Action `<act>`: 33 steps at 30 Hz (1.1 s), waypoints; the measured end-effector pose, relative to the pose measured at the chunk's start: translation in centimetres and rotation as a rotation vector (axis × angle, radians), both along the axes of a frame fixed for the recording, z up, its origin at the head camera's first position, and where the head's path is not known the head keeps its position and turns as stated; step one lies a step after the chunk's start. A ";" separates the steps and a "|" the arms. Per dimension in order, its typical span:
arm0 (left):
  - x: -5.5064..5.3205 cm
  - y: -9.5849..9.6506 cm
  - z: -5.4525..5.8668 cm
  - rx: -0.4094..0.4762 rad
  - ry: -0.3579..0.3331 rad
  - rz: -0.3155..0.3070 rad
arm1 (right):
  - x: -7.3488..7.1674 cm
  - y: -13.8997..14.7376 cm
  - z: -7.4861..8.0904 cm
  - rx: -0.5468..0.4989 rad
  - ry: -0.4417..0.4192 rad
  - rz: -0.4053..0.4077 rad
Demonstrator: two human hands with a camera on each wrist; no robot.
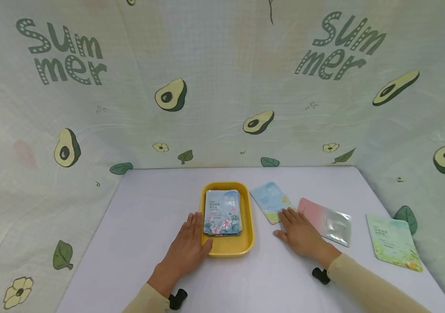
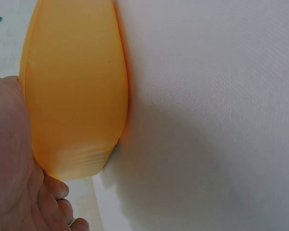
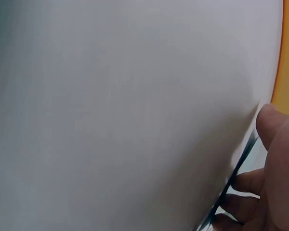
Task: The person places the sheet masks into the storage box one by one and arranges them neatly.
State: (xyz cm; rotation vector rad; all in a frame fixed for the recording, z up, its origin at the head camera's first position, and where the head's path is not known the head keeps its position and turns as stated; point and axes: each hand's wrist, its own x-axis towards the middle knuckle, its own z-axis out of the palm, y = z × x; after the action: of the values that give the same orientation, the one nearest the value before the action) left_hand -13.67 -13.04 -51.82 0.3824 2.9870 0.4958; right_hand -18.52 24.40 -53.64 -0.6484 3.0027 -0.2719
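Observation:
My left hand (image 1: 186, 248) lies along the left rim of a yellow plastic tray (image 1: 230, 249), its fingers straight and the thumb over the near left side. In the left wrist view, the palm and fingers meet the wall of the tray (image 2: 79, 91). Inside the tray is a small stack of blue floral sachets (image 1: 222, 212). To the right, my right hand (image 1: 301, 234) touches the near right corner of a light blue sachet (image 1: 268, 195) with extended fingers. The right wrist view shows the thumb apart from the other fingers; the sachet is mostly hidden there.
Beside the right hand lies a pink and silver sachet (image 1: 322, 219). A green sachet (image 1: 393, 240) rests near the right edge of the white table (image 1: 160, 195). Cloth printed with avocados (image 1: 171, 94) hangs behind and at the sides.

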 end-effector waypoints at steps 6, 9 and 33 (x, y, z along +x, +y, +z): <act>-0.1 -0.2 0.1 0.004 0.000 0.003 | 1.9 -2.1 0.0 0.011 0.074 0.070; -0.1 -0.2 0.1 0.008 0.000 0.004 | 2.2 -3.0 0.3 0.017 0.078 0.103; 0.0 0.0 0.0 0.014 -0.007 0.006 | -9.9 -1.5 1.2 0.117 -0.034 -0.053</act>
State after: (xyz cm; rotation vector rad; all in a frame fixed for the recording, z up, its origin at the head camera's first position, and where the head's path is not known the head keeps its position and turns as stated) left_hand -13.70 -13.05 -51.78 0.3720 2.9808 0.5181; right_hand -28.38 22.92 -52.47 -0.5483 2.9791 -0.1082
